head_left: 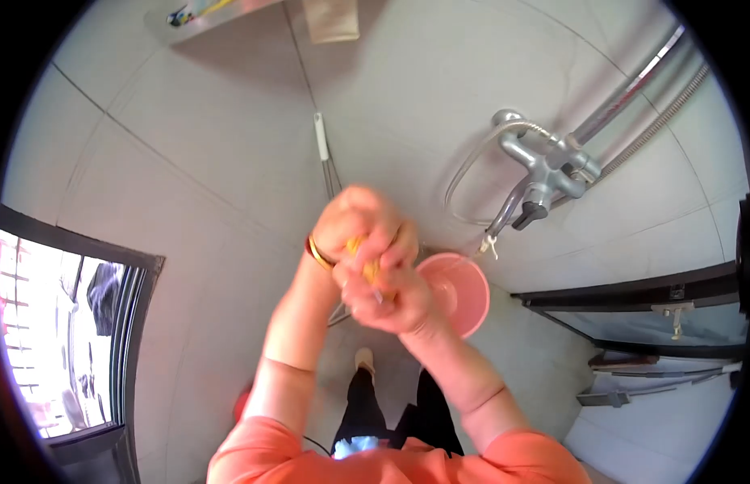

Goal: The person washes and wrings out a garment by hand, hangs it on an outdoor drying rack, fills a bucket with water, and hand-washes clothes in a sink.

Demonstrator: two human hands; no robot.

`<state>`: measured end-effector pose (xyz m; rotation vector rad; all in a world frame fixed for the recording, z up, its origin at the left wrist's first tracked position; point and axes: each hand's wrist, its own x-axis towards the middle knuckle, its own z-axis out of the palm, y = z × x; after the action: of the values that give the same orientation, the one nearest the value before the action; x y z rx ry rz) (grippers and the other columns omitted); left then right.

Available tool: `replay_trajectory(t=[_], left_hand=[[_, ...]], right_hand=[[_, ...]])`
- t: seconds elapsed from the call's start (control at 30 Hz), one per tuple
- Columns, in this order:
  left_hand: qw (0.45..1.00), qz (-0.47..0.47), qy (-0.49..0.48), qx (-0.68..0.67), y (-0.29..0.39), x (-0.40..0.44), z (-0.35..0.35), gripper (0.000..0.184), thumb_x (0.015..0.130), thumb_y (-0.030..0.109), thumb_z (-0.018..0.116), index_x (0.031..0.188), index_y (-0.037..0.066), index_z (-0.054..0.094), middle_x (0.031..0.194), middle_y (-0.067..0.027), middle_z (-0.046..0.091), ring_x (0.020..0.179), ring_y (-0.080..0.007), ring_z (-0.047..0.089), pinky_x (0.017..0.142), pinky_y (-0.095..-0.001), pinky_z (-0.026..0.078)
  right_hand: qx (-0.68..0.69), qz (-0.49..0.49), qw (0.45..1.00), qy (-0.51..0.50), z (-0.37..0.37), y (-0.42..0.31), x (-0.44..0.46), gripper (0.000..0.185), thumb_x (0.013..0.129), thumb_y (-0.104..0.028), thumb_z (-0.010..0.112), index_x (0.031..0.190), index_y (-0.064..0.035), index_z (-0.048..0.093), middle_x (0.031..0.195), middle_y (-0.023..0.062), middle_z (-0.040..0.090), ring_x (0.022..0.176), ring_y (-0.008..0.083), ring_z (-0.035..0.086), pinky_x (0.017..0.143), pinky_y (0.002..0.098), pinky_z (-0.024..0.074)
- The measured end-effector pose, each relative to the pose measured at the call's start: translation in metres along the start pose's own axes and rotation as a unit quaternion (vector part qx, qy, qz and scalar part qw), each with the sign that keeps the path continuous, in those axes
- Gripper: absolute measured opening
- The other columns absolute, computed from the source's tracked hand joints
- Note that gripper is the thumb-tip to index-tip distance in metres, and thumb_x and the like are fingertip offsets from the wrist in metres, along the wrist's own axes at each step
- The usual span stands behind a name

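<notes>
Both hands are raised in front of me, pressed close together around a crumpled yellow cloth [370, 267]. My left hand [355, 222], with a gold-coloured band at its wrist, is closed at the upper end of the cloth. Just below and to the right, my right hand [397, 294] is wrapped round the lower part. Only small bits of yellow show between the fingers; the rest is hidden. Behind my right hand, lower down, stands a pink bucket [472, 294], partly covered by that hand.
A metal shower mixer [544, 173] with a hose and spout sticks out from the tiled wall above the bucket. A white-handled tool [321, 137] leans in the corner. A shelf [221, 16] is at upper left, a window [60, 339] at left, and a dark-framed glass panel [641, 323] at right.
</notes>
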<state>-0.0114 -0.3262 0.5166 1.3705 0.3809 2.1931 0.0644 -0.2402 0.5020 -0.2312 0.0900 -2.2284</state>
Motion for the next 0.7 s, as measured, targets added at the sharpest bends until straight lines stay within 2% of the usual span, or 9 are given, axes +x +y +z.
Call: replay_trajectory(t=[0.03,0.1,0.2,0.27,0.3,0.4,0.5,0.6,0.7], left_hand=[[0.983,-0.108,0.127,0.083,0.019,-0.004,0.005,0.026,0.086,0.021,0.048,0.078,-0.003,0.056,0.050,-0.0032,0.044,0.056,-0.0173,0.050,0.054,-0.0300,0.044],[0.864,-0.320,0.317,0.226,0.044,0.017,0.021,0.029,0.085,0.024,0.048,0.069,0.000,0.053,0.045,0.0012,0.036,0.046,-0.0094,0.042,0.043,-0.0248,0.035],[0.803,-0.343,0.388,0.293,0.037,0.033,0.006,0.034,0.087,0.025,0.044,0.062,0.003,0.045,0.043,0.0021,0.032,0.039,-0.0078,0.034,0.038,-0.0237,0.031],[0.767,-0.292,0.432,0.374,0.028,0.035,-0.009,0.034,0.087,0.026,0.045,0.062,0.003,0.045,0.043,0.0017,0.033,0.038,-0.0076,0.033,0.037,-0.0233,0.029],[0.745,-0.267,0.447,0.416,0.026,0.034,-0.020,0.034,0.086,0.026,0.045,0.062,0.003,0.045,0.043,0.0016,0.033,0.038,-0.0075,0.033,0.036,-0.0231,0.029],[0.669,-0.230,0.483,0.515,0.012,0.020,-0.057,0.035,0.086,0.027,0.043,0.063,0.000,0.047,0.045,-0.0024,0.040,0.039,-0.0107,0.037,0.039,-0.0261,0.032],[0.575,-0.136,0.504,0.630,-0.007,-0.009,-0.101,0.036,0.086,0.026,0.042,0.064,-0.002,0.048,0.048,-0.0065,0.045,0.040,-0.0148,0.042,0.042,-0.0296,0.035],[0.477,-0.109,0.573,0.657,-0.013,-0.023,-0.114,0.038,0.085,0.026,0.040,0.065,-0.004,0.051,0.050,-0.0090,0.049,0.044,-0.0181,0.046,0.046,-0.0316,0.038],[0.466,-0.117,0.653,0.585,-0.016,-0.039,-0.136,0.035,0.085,0.026,0.041,0.071,-0.003,0.053,0.050,-0.0081,0.047,0.047,-0.0176,0.047,0.048,-0.0305,0.039]], right_hand=[[-0.046,0.034,0.998,-0.006,-0.002,-0.012,0.004,0.031,0.071,-0.018,0.067,0.088,-0.0062,0.044,0.064,-0.0019,0.036,0.045,0.0044,0.030,0.035,0.0157,0.0183],[-0.145,0.038,0.985,0.091,-0.007,-0.023,0.008,0.022,0.074,-0.018,0.064,0.080,-0.0068,0.047,0.061,-0.0022,0.038,0.046,0.0046,0.032,0.037,0.0168,0.0209],[-0.274,0.031,0.939,0.207,-0.015,-0.044,0.015,0.014,0.075,-0.016,0.060,0.074,-0.0082,0.048,0.057,-0.0039,0.038,0.047,0.0043,0.033,0.039,0.0181,0.0225],[-0.441,-0.035,0.868,0.225,-0.013,-0.056,0.029,0.006,0.070,-0.009,0.056,0.072,-0.0096,0.050,0.056,-0.0064,0.037,0.047,0.0024,0.030,0.040,0.0184,0.0175],[-0.487,-0.022,0.830,0.270,-0.015,-0.066,0.037,0.005,0.071,-0.010,0.056,0.068,-0.0060,0.054,0.056,0.0002,0.047,0.045,0.0098,0.040,0.039,0.0237,0.0266],[-0.781,-0.173,0.552,0.235,-0.069,-0.077,0.053,0.013,0.070,-0.014,0.058,0.067,-0.0020,0.057,0.061,0.0123,0.057,0.052,0.0242,0.054,0.044,0.0337,0.0384],[-0.926,-0.109,0.279,0.231,-0.108,-0.089,0.062,0.020,0.073,-0.021,0.057,0.069,-0.0018,0.057,0.062,0.0132,0.059,0.057,0.0300,0.057,0.051,0.0393,0.0427],[-0.894,-0.049,0.298,0.330,-0.105,-0.086,0.069,0.021,0.072,-0.024,0.056,0.069,-0.0036,0.058,0.067,0.0152,0.060,0.063,0.0340,0.057,0.052,0.0405,0.0439],[-0.923,-0.061,0.229,0.302,-0.104,-0.087,0.072,0.022,0.073,-0.026,0.055,0.069,-0.0046,0.058,0.065,0.0144,0.060,0.063,0.0327,0.058,0.054,0.0404,0.0447]])
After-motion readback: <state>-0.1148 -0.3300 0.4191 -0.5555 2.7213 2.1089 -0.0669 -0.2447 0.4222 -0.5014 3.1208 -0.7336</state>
